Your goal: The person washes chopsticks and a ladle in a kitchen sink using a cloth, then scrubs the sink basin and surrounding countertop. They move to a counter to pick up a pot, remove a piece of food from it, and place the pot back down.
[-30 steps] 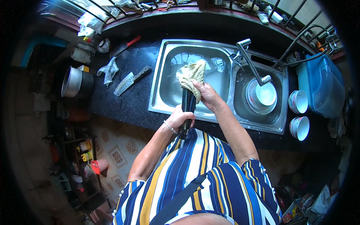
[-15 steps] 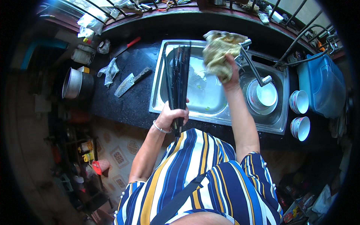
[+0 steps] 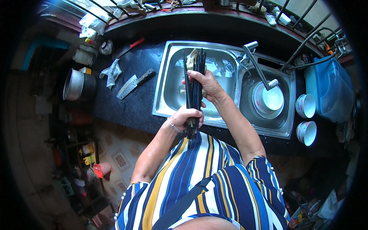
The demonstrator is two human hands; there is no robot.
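The left hand (image 3: 186, 117), low in the middle of the frame, is curling shut around the lower end of a bundle of dark chopsticks (image 3: 194, 86), holding it upright over the left basin of the steel sink (image 3: 165, 82). Half a second ago this hand was gripping the same bundle at much the same spot. The right hand (image 3: 205, 82) is now wrapping its fingers around the middle of the bundle, pressing a pale cloth (image 3: 191, 61) against the sticks; half a second ago it was lifted clear, high at the upper right of the sink, with the bunched cloth in it and well apart from the chopsticks. Most of the cloth is hiding behind the sticks and the fingers, so only a scrap at the top is showing, and how many chopsticks there are is too hard to make out.

Farther right, a round metal plate (image 3: 268, 101) is sitting in the right basin under the tap (image 3: 258, 65). Two white bowls (image 3: 306, 119) are standing on the dark counter (image 3: 132, 103) at the right edge, beside a blue tub (image 3: 329, 90) cut off by the fisheye rim. At the left, a cleaver (image 3: 132, 83) and a crumpled rag (image 3: 112, 73) are lying on the counter, with a steel pot (image 3: 74, 84) beyond them.
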